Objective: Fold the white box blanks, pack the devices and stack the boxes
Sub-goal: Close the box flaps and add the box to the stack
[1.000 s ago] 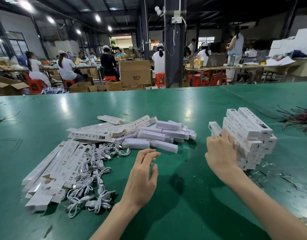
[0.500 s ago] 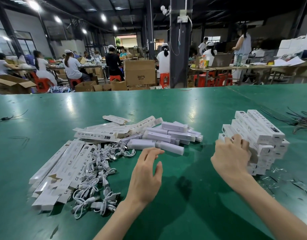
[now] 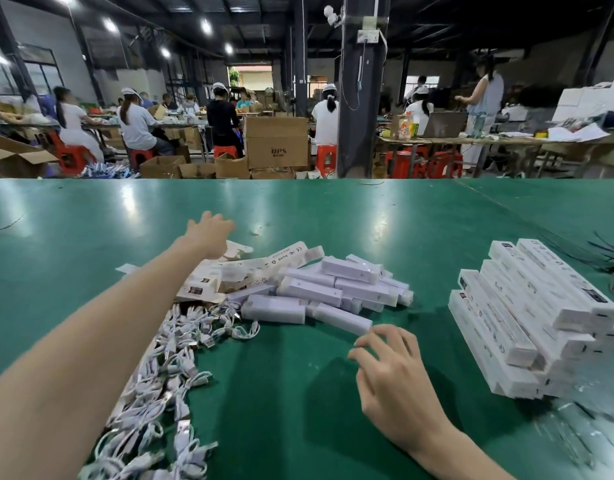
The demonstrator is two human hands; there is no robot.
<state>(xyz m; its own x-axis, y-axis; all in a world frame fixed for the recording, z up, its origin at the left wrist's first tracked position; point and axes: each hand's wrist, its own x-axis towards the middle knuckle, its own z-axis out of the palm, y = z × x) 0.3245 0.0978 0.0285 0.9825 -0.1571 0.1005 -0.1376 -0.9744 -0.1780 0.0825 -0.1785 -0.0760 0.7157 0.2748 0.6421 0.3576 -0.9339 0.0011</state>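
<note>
right hand (image 3: 395, 372) hovers over bare table (image 3: 291, 403) between devices (image 3: 333, 289) and boxes (image 3: 527, 313).

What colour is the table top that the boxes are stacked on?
Green, slightly glossy with lamp reflections. The table top shows plainly in the head view, the only view here.

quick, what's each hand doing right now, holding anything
Left hand: open, stretched out over the flat box blanks, holding nothing visible.
Right hand: open, fingers spread beside the nearest device, holding nothing.

The cardboard carton (image 3: 277, 142) reads "BPS"; a white box blank (image 3: 274, 259) reads "RoHS".
</note>
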